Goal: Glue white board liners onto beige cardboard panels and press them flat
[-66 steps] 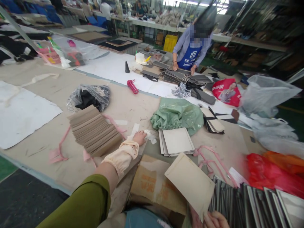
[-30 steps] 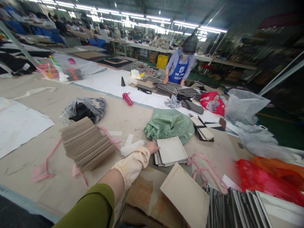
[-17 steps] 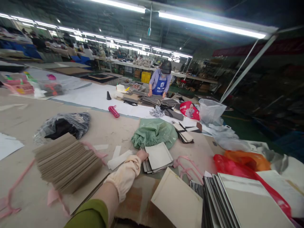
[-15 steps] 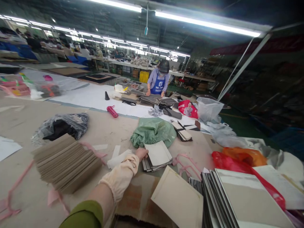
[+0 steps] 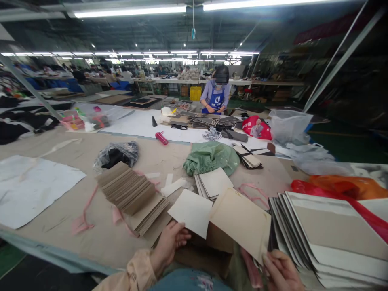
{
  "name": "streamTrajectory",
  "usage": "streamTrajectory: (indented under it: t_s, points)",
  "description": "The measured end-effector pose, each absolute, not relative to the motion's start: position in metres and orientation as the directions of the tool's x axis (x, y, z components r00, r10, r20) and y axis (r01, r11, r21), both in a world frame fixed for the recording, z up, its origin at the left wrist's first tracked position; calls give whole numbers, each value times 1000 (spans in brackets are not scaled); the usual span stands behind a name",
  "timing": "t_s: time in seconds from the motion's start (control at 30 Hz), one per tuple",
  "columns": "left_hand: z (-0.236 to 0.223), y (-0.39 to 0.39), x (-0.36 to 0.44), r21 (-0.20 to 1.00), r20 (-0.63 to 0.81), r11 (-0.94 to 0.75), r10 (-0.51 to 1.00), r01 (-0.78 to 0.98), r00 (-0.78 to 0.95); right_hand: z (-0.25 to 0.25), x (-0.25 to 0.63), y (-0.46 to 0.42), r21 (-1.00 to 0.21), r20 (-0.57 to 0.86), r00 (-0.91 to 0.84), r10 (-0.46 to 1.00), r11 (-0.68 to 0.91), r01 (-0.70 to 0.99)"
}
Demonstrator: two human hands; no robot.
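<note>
From my remote seat I have the bare left hand (image 5: 172, 242) nearly closed, thumb and forefinger pinching a flat, off-white, four-cornered card (image 5: 191, 212) by its near-left edge, the other fingers loosely curled. The card is raised at the near side of the beige-covered table (image 5: 163, 159), its long axis slanting from the left toward the near right, one corner pointing to the table's far edge. Just beside it, the bare right hand (image 5: 281, 268) grips a larger cream rectangular panel (image 5: 242, 220) at the near-right corner, its long axis sloping the same way, from the far left down to my fingers.

Half a second ago my left hand was farther out at the fanned stack of off-white cards (image 5: 216, 182) below the crumpled green sack (image 5: 210, 157); now it is back by the table's near edge with a single card. The right hand, then out of view, has come into the picture. Toward the far edge, the co-worker in a blue printed apron (image 5: 216, 100), whose hands were spread over grey panels (image 5: 203, 121), now has them close together.
</note>
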State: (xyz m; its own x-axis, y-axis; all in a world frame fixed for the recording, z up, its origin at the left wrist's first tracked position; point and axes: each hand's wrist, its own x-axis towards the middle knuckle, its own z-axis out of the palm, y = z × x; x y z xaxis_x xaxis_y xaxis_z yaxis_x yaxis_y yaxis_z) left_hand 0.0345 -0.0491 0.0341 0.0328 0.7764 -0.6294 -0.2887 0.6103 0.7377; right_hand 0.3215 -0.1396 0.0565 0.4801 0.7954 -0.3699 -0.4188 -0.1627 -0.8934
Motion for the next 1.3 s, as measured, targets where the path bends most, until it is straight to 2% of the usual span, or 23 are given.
streamTrajectory:
  t_s: [0.07, 0.13, 0.2, 0.3, 0.4, 0.47, 0.5, 0.57, 0.6, 0.67, 0.83, 0.97, 1.17, 1.3]
  points:
    - [21, -75, 37, 648, -718, 711, 690, -273, 92, 59, 321, -137, -893, -364, 484, 796, -152, -423]
    - [15, -91, 39, 579, -760, 804, 592, -136, 268, 62, 321, -136, -896, -350, 489, 799, -134, -424]
    - [20, -96, 37, 616, -716, 786, 525, 61, 460, 63, 323, -136, -901, -334, 487, 807, -121, -417]
    - [45, -86, 29, 775, -583, 603, 568, 188, 581, 63, 329, -140, -917, -293, 467, 834, -107, -384]
    - [71, -58, 17, 887, -461, 410, 751, 212, 474, 62, 335, -148, -935, -255, 461, 850, -94, -343]
    - [78, -32, 11, 915, -340, 206, 858, 347, 386, 62, 339, -154, -941, -241, 464, 852, -88, -326]
    - [78, -19, 10, 878, -283, 91, 891, 470, 356, 63, 340, -156, -942, -238, 467, 852, -86, -324]
    - [72, 8, 10, 665, -178, -122, 933, 737, 314, 63, 342, -161, -941, -248, 476, 844, -94, -324]
    - [67, 20, 11, 600, -157, -154, 939, 785, 305, 62, 343, -163, -940, -258, 485, 836, -101, -325]
    - [56, 43, 18, 533, -151, -195, 936, 823, 319, 60, 344, -167, -940, -271, 494, 826, -116, -321]
    - [36, 81, 42, 475, -240, -258, 882, 842, 406, 51, 344, -176, -948, -268, 492, 829, -137, -287]
    - [35, 90, 50, 456, -261, -249, 880, 854, 396, 50, 341, -182, -936, -310, 512, 801, -162, -314]
    - [46, 84, 23, 515, -208, -95, 950, 852, 232, 56, 336, -179, -926, -305, 542, 783, -110, -361]
    - [42, 49, 5, 614, -336, 77, 926, 786, 171, 67, 328, -171, -935, -271, 493, 827, -105, -338]
